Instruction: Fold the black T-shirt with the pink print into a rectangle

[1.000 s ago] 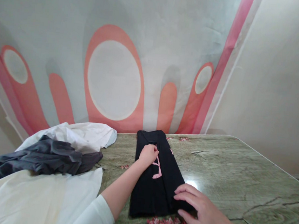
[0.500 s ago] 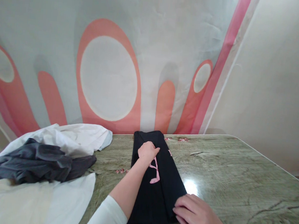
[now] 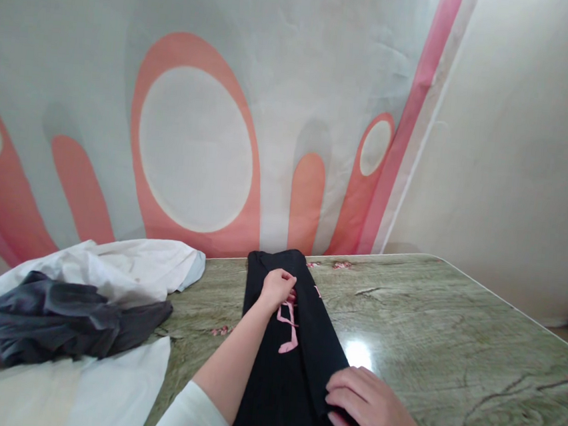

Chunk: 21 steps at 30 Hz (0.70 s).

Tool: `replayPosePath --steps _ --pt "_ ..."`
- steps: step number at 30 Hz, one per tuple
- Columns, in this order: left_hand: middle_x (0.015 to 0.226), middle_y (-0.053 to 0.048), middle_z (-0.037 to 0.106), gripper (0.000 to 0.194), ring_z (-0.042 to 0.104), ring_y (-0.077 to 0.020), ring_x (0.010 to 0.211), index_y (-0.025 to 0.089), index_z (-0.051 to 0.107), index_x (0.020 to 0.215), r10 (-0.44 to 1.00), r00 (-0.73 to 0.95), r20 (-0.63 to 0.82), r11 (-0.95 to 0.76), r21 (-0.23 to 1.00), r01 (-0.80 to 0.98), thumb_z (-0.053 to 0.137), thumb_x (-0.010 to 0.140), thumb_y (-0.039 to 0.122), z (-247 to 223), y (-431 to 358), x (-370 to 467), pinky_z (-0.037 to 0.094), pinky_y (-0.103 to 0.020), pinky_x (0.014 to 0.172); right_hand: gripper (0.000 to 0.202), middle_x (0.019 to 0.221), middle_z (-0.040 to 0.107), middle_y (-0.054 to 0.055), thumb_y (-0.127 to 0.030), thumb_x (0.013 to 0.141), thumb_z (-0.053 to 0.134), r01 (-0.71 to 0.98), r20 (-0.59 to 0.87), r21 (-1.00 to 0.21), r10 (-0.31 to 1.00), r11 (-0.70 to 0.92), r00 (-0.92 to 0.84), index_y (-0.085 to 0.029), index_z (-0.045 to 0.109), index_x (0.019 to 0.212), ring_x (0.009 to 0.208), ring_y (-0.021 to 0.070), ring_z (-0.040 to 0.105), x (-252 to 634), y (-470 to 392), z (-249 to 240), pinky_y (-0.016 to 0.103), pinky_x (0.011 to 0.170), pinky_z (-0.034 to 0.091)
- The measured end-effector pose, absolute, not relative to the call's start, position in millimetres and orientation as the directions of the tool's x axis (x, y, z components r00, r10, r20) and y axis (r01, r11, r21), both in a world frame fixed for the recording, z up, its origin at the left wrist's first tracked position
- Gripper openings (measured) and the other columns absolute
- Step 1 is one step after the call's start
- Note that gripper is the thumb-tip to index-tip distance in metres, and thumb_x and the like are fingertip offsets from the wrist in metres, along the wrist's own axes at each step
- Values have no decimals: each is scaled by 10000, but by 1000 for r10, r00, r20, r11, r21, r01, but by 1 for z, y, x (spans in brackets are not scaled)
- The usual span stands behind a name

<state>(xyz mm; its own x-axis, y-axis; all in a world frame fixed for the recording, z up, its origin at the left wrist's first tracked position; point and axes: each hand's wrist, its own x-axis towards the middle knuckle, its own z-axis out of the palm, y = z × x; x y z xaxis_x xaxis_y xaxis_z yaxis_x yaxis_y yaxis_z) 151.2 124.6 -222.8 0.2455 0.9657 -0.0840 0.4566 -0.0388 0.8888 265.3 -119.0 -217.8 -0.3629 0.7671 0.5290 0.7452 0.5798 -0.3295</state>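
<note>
A black garment (image 3: 267,385) lies folded into a long strip on the table, running away from me, with a pink print (image 3: 289,337) partly showing. Toward its far end, my left hand (image 3: 278,289) is closed in a pinch on the edge of a lengthwise fold, just above the print. At the near right corner, my right hand (image 3: 370,409) has its fingers curled over the folded edge, with the thumb underneath. The cloth between both hands stands slightly raised along that fold. Whether it is a shirt or another kind of garment, I cannot tell.
On the left lie a white cloth (image 3: 123,264), a dark grey garment (image 3: 63,316) and a cream-and-white cloth (image 3: 111,384), heaped together. The table (image 3: 443,335) has a wood-grain, flower-printed top and meets a patterned wall hanging (image 3: 285,92) at the back.
My left fingers have drawn together into a pinch on the fold, which lifts a little and bares more of the pink print. My right hand keeps its grip. The view has swung slightly right.
</note>
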Motion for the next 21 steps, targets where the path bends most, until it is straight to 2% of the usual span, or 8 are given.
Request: replayPosePath --steps 7,13,17,21 --pt "484 66 493 179 568 -88 435 137 513 929 941 304 -146 34 938 346 582 763 130 -213 119 144 514 -214 467 187 881 598 66 -128 784 509 751 470 -348 798 561 -377 -176 596 943 785 173 541 268 -119 -222 299 680 452" --pt "495 52 507 164 551 -66 423 114 586 860 873 426 -236 72 928 367 514 743 25 -203 117 136 528 -219 509 202 849 603 56 -84 814 456 737 498 -342 778 583 -384 -176 602 919 762 154 546 267 -120 -221 283 665 448" --pt "502 30 522 174 571 -78 468 91 623 842 855 440 -273 86 913 399 494 752 18 -203 117 136 541 -224 535 199 831 606 55 -84 815 453 747 543 -298 749 594 -379 -171 605 910 742 150 552 266 -120 -216 285 659 449" --pt "552 5 566 109 587 -96 508 81 631 822 857 436 -276 86 909 408 608 716 78 -205 115 139 542 -220 532 201 859 608 57 -96 809 469 790 532 -264 766 554 -360 -179 608 928 770 160 561 267 -121 -215 306 695 459"
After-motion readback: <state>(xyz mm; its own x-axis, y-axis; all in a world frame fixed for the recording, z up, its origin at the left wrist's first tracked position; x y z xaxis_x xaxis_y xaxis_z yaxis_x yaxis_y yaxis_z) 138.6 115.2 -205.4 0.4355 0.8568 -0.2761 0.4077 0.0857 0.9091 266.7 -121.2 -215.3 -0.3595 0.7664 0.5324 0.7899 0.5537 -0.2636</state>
